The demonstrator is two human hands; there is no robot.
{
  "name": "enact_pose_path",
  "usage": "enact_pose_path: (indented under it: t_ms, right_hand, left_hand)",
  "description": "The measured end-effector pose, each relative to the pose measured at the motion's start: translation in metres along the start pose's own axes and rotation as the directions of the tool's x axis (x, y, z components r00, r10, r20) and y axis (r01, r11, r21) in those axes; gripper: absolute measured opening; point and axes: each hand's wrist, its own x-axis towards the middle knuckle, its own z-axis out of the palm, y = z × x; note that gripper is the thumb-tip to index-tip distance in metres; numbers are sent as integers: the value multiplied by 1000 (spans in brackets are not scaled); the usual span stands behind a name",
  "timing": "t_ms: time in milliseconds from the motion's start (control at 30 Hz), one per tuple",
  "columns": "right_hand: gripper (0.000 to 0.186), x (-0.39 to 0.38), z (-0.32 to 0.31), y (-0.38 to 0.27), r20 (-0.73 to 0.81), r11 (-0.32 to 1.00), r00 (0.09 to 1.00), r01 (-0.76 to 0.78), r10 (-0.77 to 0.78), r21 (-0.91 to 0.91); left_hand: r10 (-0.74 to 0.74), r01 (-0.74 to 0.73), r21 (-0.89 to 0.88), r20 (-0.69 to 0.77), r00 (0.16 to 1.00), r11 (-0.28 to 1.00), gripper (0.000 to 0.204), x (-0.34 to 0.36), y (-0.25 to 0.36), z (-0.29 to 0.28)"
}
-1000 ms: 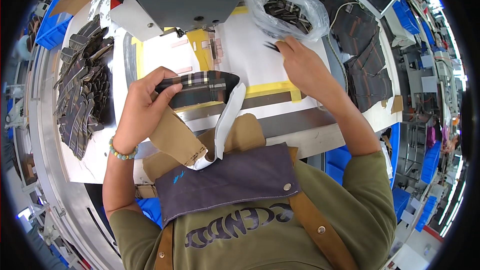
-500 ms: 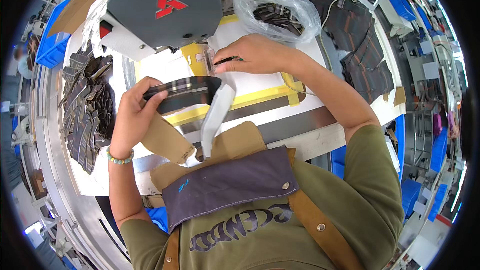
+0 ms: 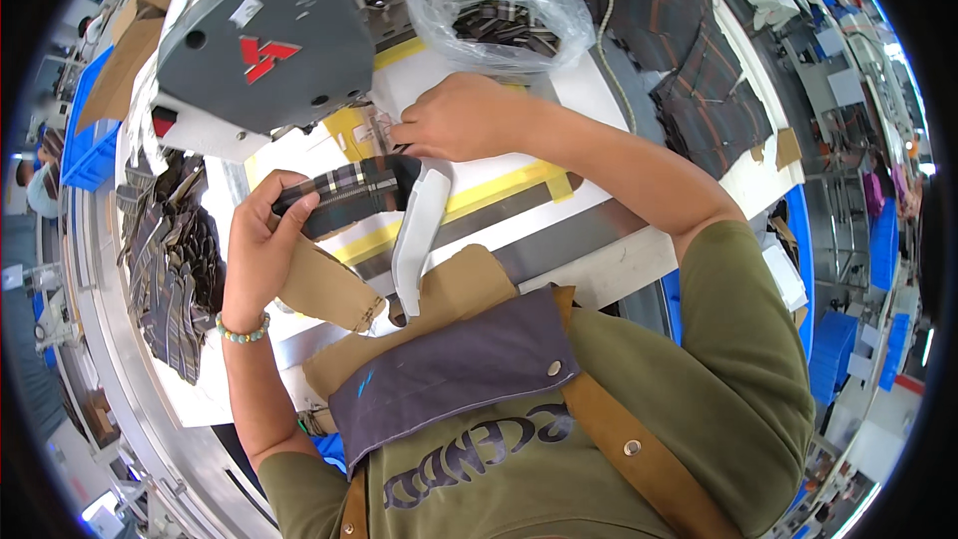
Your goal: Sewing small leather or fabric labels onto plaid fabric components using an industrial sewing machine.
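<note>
My left hand (image 3: 261, 245) pinches one end of a dark plaid fabric piece (image 3: 344, 195) between thumb and fingers. The fabric stretches to the right, and its far end lies close under my right hand (image 3: 459, 120). That hand is closed, with fingertips together around something small and dark that is mostly hidden. A curved white strip (image 3: 414, 250) hangs down beside the fabric's right end. Just beyond my hands is the grey head of a sewing machine (image 3: 264, 40), over a work surface marked with yellow tape (image 3: 489, 198).
A heap of striped fabric pieces (image 3: 170, 279) lies at the left. Ahead, a clear plastic bag (image 3: 569, 25) holds small dark pieces. Plaid panels (image 3: 714, 90) are stacked at the right. Brown cardboard (image 3: 464, 274) lines the table's near edge. Blue bins (image 3: 828, 359) stand beyond.
My right hand has come in to the fabric's right end, and the small dark thing in it shows less. The left hand keeps its pinch. The whole view has shifted slightly.
</note>
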Motion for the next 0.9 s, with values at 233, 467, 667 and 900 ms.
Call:
enact_pose_path:
  t_ms: [233, 467, 667, 900]
  right_hand:
    - [39, -43, -9, 4, 66, 971, 972, -221, 227, -87]
    - [60, -87, -40, -71, -354, 704, 877, 26, 324, 710]
    - [42, -186, -95, -102, -374, 663, 631, -311, 680, 681]
    - [32, -322, -194, -171, -575, 234, 168, -971, 801, 42]
  left_hand:
    - [53, -53, 12, 5, 999, 999, 12, -1, 0, 9]
    - [25, -26, -226, -6, 1000, 974, 21, -2, 2, 32]
    - [324, -301, -130, 216, 921, 945, 71, 10, 44, 83]
    - [309, -360, 83, 361, 880, 929, 39, -16, 20, 70]
